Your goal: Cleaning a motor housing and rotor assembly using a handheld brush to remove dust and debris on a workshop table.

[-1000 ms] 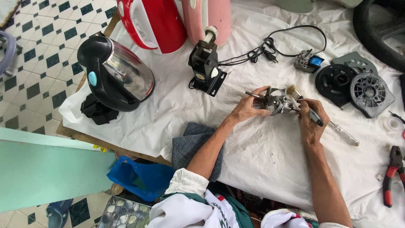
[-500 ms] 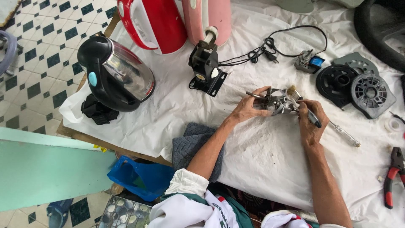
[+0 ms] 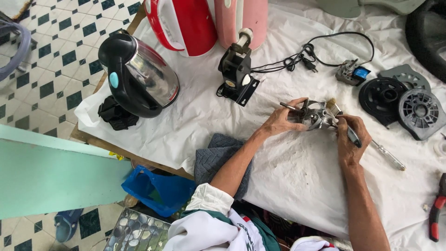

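Barely anything is shifting since the earlier frames: both hands are staying on the same part, with the brush tip only nudging slightly along it, so the brushing is looking ongoing rather than finished. Nearest, a grey cloth (image 3: pixel 218 155) is lying under the left forearm at the near edge of the white sheet (image 3: pixel 297 186) covering the table. The left hand (image 3: pixel 281 122) is wrapping its fingers closed around the small metal motor (image 3: pixel 316 115), holding it just above the sheet with its shaft poking out left. The right hand (image 3: pixel 350 142) is pinching shut on a paintbrush (image 3: pixel 341 121), bristles touching the motor's top. A screwdriver (image 3: pixel 388 155) is lying just beside the right hand, red-handled pliers (image 3: pixel 436 211) well apart at the right edge. Farther off, two black fan housings (image 3: pixel 404 104) are sitting right, a black bracket (image 3: pixel 237 74) with a cable in the middle, a steel kettle (image 3: pixel 139 76) left, red and pink jugs (image 3: pixel 204 23) at the far edge.
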